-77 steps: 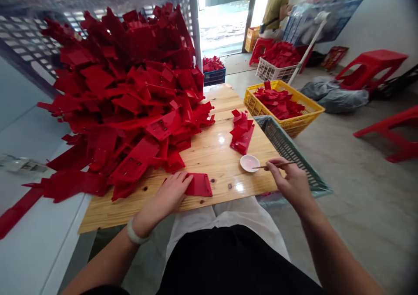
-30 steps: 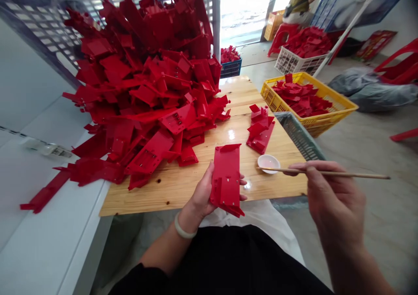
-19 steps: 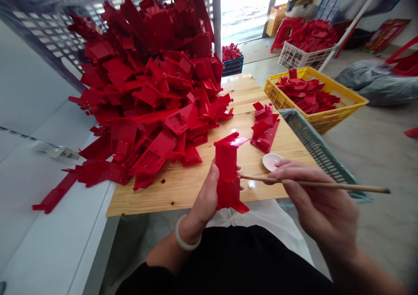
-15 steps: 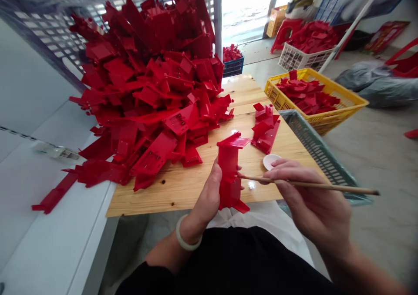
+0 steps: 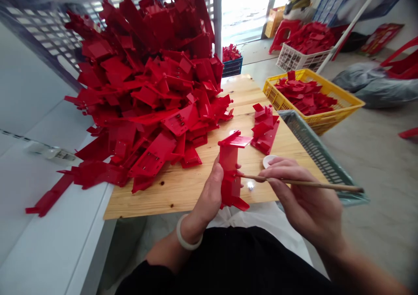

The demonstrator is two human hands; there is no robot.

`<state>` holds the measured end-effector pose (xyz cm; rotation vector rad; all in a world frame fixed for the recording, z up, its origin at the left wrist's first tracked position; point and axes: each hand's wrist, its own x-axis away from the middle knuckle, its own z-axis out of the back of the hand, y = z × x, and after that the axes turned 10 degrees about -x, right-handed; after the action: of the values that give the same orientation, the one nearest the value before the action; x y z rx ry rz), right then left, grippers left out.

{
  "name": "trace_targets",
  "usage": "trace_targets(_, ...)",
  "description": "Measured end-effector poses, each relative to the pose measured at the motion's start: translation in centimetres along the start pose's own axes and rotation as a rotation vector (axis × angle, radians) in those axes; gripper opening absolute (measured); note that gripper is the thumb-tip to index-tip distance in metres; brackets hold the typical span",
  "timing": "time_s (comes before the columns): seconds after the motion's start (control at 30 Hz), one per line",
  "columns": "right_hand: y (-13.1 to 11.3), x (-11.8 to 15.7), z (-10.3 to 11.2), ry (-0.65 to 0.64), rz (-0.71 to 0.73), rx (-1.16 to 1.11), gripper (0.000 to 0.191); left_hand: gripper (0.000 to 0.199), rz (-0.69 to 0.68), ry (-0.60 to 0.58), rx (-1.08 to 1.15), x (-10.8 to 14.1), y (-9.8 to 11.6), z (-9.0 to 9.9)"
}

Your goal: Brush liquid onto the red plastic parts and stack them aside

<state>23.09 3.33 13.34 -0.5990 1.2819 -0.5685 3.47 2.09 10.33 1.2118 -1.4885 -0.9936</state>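
My left hand (image 5: pixel 210 195) is wrapped round a red plastic part (image 5: pixel 229 160) with flaps at both ends, held upright above the table's front edge. Between the fingertips of my right hand (image 5: pixel 305 195) is a thin wooden paintbrush (image 5: pixel 313 184). Its tip meets the middle of the red part, where a crease or edge runs across. Partly behind my right fingers lies a small white dish (image 5: pixel 269 160). Farther back on the table, a few similar red parts (image 5: pixel 265 129) rest in a small stack.
A large heap of red parts (image 5: pixel 153 95) spills from a tilted crate (image 5: pixel 39 34) onto the wooden table (image 5: pixel 150 197). To the right stand a yellow basket (image 5: pixel 346 105), a green crate (image 5: pixel 323 155) and a white basket (image 5: pixel 284 58). Another person (image 5: pixel 300 1) is at the back.
My right hand and the brush have shifted slightly left, bringing the tip farther across the red part. My left hand keeps hold of the part, almost unmoved.
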Motion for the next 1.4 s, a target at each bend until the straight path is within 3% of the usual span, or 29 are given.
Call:
trace_targets(0.23,0.1,0.0,-0.1,0.084,-0.079,-0.023,0.021,0.081,0.03,-0.005,0.044,-0.1,-0.1,0.4)
trace_targets(0.4,0.1,-0.1,-0.2,0.073,-0.098,0.002,0.018,0.076,0.062,-0.026,0.108,-0.2,-0.4,0.7)
trace_targets(0.6,-0.2,0.0,0.0,0.164,-0.146,-0.086,0.021,0.081,0.169,-0.252,0.323,-1.0,0.4,1.2)
trace_targets(0.7,-0.3,0.1,0.0,0.173,-0.154,-0.123,0.019,0.084,0.211,-0.309,0.377,-1.4,0.5,1.5)
trace_targets(0.93,0.2,0.3,0.2,0.139,-0.149,-0.105,0.015,0.083,0.271,-0.316,0.441,-1.6,-0.1,1.6)
trace_targets(1.1,0.1,0.2,0.4,0.174,-0.154,-0.121,0.018,0.084,0.285,-0.355,0.468,-1.6,0.4,1.3)
trace_targets(1.27,0.0,0.1,0.5,0.126,-0.118,-0.125,0.019,0.092,0.308,-0.34,0.479,-1.8,0.8,1.0)
trace_targets(1.4,0.5,0.1,0.5,0.14,-0.103,-0.112,0.02,0.087,0.332,-0.352,0.488,-1.8,0.5,1.0)
